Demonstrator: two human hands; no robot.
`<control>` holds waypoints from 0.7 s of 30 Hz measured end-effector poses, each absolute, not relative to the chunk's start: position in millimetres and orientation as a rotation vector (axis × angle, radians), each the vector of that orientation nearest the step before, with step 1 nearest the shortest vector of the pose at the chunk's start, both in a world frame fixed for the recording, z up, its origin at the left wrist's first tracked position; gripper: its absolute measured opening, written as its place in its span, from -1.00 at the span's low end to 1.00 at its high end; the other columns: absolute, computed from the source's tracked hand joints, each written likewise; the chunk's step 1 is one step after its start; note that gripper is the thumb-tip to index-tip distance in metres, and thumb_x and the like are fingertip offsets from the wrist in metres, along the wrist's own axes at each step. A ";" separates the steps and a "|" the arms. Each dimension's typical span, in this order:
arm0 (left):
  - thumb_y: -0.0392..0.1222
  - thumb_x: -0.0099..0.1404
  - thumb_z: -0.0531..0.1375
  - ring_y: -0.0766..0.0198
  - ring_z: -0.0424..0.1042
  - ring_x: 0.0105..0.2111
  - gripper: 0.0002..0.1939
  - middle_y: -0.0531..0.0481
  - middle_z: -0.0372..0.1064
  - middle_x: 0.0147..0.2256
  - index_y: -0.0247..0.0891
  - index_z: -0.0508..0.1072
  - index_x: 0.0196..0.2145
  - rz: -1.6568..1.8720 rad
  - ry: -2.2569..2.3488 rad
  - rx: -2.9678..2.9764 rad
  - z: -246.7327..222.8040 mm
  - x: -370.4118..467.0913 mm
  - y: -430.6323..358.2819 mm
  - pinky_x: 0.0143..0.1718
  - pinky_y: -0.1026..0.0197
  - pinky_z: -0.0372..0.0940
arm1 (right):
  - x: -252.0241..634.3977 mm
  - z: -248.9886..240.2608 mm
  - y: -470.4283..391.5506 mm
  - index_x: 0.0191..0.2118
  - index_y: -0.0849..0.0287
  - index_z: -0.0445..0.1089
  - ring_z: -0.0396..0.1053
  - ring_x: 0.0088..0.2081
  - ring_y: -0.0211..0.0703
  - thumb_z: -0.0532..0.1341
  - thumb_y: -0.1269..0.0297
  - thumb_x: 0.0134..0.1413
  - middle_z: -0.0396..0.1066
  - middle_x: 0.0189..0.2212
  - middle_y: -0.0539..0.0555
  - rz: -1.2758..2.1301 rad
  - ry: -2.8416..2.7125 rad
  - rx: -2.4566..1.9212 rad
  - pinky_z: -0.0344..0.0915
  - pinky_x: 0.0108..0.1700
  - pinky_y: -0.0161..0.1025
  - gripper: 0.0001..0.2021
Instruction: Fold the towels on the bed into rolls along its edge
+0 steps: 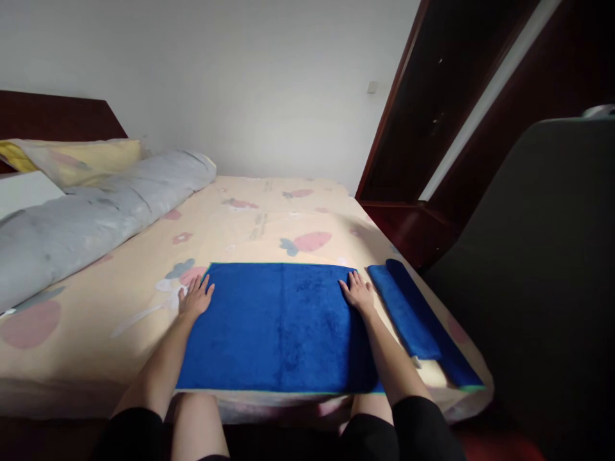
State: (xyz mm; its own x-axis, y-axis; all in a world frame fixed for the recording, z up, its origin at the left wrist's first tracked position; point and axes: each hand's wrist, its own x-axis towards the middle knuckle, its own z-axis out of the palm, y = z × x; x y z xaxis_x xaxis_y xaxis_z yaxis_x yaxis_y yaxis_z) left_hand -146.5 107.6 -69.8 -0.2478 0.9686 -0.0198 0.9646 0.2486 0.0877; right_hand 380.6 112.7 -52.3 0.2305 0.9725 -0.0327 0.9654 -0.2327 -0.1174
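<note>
A blue towel (278, 326) lies spread flat on the bed, its near edge along the mattress front. My left hand (196, 296) rests at its far left corner, fingers spread, partly on the towel and partly on the sheet. At the far right corner my right hand (358, 292) lies flat with fingers apart, touching the cloth. Neither hand grips anything. To the right of my right hand are a folded blue towel (403, 314) and, against it, a long dark blue rolled or folded one (435, 323).
The bed sheet (259, 224) is cream with printed strawberries. A rolled grey quilt (120, 205) lies along the left, with a yellow pillow (91, 157) behind it. A dark wardrobe (408, 115) stands at the right, and a large dark grey panel (538, 256) is beside the bed.
</note>
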 end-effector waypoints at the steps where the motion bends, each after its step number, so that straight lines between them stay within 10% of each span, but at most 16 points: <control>1: 0.02 0.47 -0.27 0.04 -0.16 0.37 -0.39 -0.21 -0.17 0.38 -0.25 0.05 0.36 0.116 2.474 1.891 -69.1 -143.9 105.2 0.28 -0.29 -0.18 | 376.9 -50.4 110.9 0.36 0.47 -0.05 -0.20 0.40 0.07 -0.15 -0.02 0.34 -0.15 0.38 0.32 0.125 -1.864 -2.427 -0.22 0.35 0.09 -0.30; 14: -0.05 0.46 -0.16 0.16 -0.14 0.37 -0.44 -0.03 -0.16 0.38 -0.14 0.02 0.37 0.250 1.702 2.485 -60.4 54.4 121.9 0.31 -0.12 -0.10 | 221.8 -56.9 -51.3 0.39 0.04 -0.04 -0.20 0.40 0.05 -0.08 -0.14 0.31 -0.17 0.39 0.17 0.456 -2.376 -1.522 -0.13 0.34 0.13 -0.35; 21: 0.00 0.48 -0.18 0.11 -0.16 0.38 -0.43 -0.12 -0.18 0.38 -0.20 0.05 0.36 0.279 1.803 2.436 -65.4 75.6 104.0 0.32 -0.21 -0.20 | 284.9 -47.8 22.7 0.30 0.00 0.17 -0.07 0.37 -0.01 -0.01 -0.02 0.30 0.02 0.35 0.14 0.592 -2.174 -1.671 -0.07 0.30 0.12 -0.48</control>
State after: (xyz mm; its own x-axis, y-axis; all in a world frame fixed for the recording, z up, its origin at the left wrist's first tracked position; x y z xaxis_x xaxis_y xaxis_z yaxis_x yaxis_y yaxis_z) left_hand 75.6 104.0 -65.4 0.2833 0.9550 0.0882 0.9370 -0.2952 0.1867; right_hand 284.9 22.7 -47.8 -0.2538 0.9672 0.0114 0.8278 0.2233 -0.5147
